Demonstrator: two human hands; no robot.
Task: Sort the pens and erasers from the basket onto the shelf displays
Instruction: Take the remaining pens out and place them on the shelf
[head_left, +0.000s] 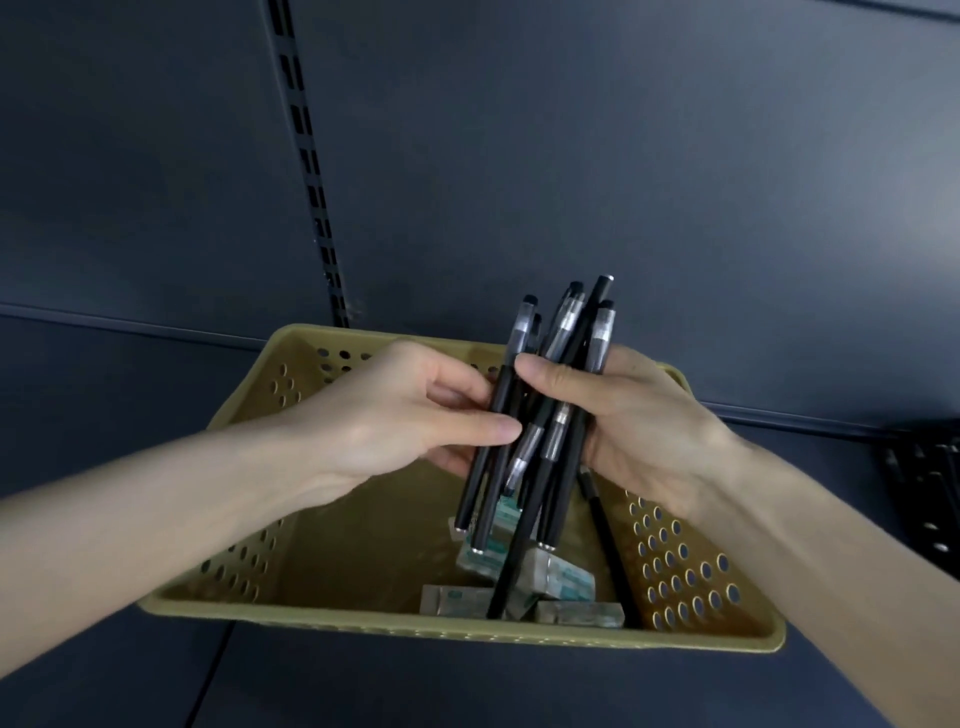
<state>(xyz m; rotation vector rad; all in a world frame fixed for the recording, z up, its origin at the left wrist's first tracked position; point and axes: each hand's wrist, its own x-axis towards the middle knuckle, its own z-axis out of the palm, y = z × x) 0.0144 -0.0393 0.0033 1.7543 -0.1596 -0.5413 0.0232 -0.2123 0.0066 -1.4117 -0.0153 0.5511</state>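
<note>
Both hands, the left hand (415, 410) and the right hand (639, 421), hold a grip tight on the black pens (545, 415) above the yellow basket (457, 631), so squeeze them straight before lifting away from the erasers (550, 577).

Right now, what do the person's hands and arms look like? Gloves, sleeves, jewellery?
Both the left hand and the right hand are bare: no gloves, and no rings on the fingers that show. Both forearms are uncovered as far as the picture's edge; no sleeve, watch or wristband shows. Fingernails are short and unpainted.
</note>
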